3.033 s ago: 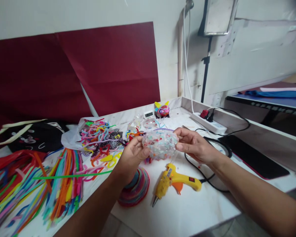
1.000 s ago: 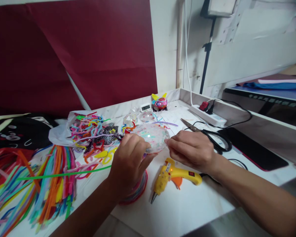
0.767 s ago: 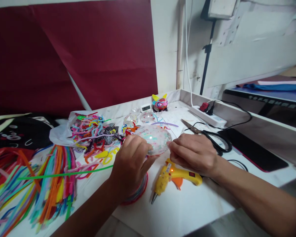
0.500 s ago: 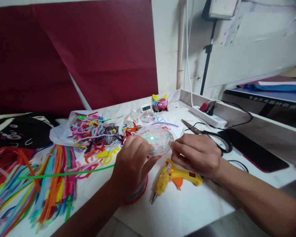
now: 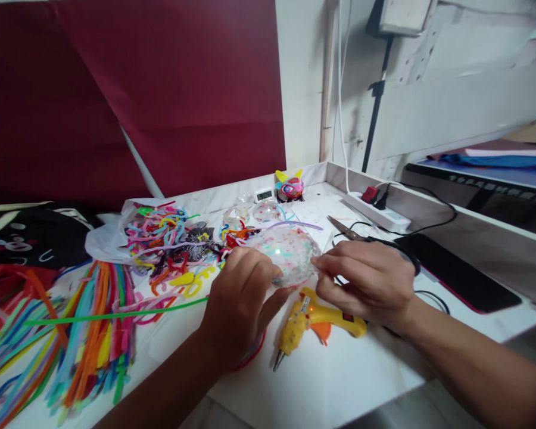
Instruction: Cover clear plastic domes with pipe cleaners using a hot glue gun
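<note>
My left hand (image 5: pixel 243 298) is closed on a clear plastic ball (image 5: pixel 290 253) dotted with coloured specks, its thumb beneath and fingers at the left side. At the ball's right edge my right hand (image 5: pixel 361 277) is pinched, fingertips close against the rim; anything between them is too small to make out. Below both hands a yellow hot glue gun (image 5: pixel 295 325) lies on its side, its small light glowing orange and its nozzle toward me. A red-edged round piece (image 5: pixel 252 357) shows partly from under my left hand.
Scissors (image 5: pixel 352 232) and a black phone (image 5: pixel 460 271) lie to the right, by a white power strip (image 5: pixel 377 211). Bundled pipe cleaners (image 5: pixel 98 333) and a heap of twisted ones (image 5: pixel 161 232) fill the left. Behind stand a small clock (image 5: pixel 264 195) and a colourful horned ball (image 5: pixel 290 186).
The ball has shifted slightly to the right. My right hand has also moved a little right, its fingertips still pinched at the rim. My left hand keeps its hold.
</note>
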A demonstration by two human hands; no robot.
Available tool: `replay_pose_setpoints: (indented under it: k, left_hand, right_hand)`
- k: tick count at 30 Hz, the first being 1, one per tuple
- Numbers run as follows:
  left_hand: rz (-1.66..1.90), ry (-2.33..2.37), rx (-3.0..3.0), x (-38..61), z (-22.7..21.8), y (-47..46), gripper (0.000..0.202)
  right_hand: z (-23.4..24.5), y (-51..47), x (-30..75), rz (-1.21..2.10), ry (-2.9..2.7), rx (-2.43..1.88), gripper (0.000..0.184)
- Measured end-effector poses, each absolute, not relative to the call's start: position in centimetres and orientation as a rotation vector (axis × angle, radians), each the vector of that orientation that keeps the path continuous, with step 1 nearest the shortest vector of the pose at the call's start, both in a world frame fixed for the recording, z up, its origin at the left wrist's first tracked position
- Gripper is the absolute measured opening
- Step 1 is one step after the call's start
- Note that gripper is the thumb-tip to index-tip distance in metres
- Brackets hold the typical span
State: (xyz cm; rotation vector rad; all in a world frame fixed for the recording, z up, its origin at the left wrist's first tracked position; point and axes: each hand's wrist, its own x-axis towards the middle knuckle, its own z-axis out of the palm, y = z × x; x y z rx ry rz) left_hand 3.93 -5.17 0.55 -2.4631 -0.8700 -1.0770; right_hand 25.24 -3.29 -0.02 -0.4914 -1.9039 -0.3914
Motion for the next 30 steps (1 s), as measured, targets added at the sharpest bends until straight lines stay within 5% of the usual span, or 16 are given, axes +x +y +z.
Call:
replay_pose_setpoints:
  k: [30]
  left_hand:
    - [-1.085, -1.015, -2.510, 4.0, 0.0, -5.0, 0.017]
  right_hand:
    - [-1.5, -2.3, 25.7, -0.781, -1.960, -0.465, 0.013]
